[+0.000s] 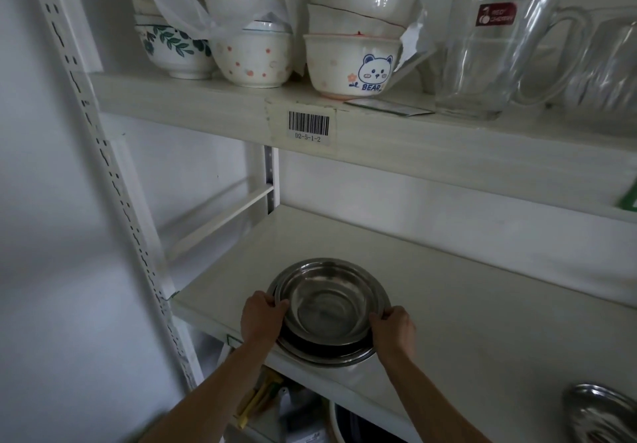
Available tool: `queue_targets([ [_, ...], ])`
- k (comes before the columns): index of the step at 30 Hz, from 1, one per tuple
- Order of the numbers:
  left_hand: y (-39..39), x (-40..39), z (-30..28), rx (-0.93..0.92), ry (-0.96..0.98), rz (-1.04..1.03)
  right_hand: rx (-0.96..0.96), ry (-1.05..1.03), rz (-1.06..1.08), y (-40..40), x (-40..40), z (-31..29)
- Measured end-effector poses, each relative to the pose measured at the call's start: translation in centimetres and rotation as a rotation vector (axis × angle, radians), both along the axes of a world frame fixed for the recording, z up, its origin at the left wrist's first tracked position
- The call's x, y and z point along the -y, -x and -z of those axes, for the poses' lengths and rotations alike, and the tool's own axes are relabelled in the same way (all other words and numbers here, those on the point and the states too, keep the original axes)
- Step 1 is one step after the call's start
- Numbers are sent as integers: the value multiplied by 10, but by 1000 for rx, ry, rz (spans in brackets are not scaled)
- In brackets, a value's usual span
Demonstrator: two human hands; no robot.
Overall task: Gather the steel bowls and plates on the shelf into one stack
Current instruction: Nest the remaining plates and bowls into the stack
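1. On the lower shelf, near its front left corner, sits a stack of steel bowls and plates, nested with the smaller bowl uppermost and a wider plate at the bottom; the bottom rim juts slightly past the shelf edge.

2. Both hands flank it. The left hand has its fingers curled over the left rim of the stack, thumb towards the upper bowl; the right hand pinches the right rim in the same way. Gripping opposite sides like this looks meant to keep the nested pieces from sliding on one another while the stack is shifted or squared up.

3. At the far right of the same shelf, partly cut off by the frame, lies another steel dish, well apart from the stack. I'd judge the gathering unfinished while that piece stays separate.

4. Above, the upper shelf holds ceramic bowls, among them a bear-print bowl, and a glass mug; these seem no part of the job.

5. Risk, as I see it: smooth steel on steel slips easily, so tilting the stack could let the top bowl skate off.
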State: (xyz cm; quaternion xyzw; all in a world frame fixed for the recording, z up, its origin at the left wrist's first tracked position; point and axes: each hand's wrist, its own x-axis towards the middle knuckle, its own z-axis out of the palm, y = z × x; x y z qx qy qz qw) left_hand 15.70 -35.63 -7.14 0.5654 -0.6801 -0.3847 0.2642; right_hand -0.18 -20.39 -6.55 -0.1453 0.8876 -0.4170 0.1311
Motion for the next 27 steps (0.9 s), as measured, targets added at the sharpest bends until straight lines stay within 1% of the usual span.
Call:
queue_targets([
  [6,-2,7,1,161,19,55,-18,-17,-11,3,-1,0],
  [11,-3,10,4,200,50,68,-62,-43,-30,6,-1,5],
  [15,-5,12,6,189,81,76,-41,-18,-6,9,-1,6],
  [19,-9,20,10,119,33,66,-50,46,20,15,0,7],
  [22,-7,30,14,35,-52,61,-55,16,42,19,3,5],
  [24,-3,34,16,-48,-118,82,12,-16,25,25,8,9],
  [25,-2,35,17,-118,-156,84,68,-17,6,28,11,11],
  [27,2,35,17,-238,-249,76,183,31,-24,33,16,17],
])
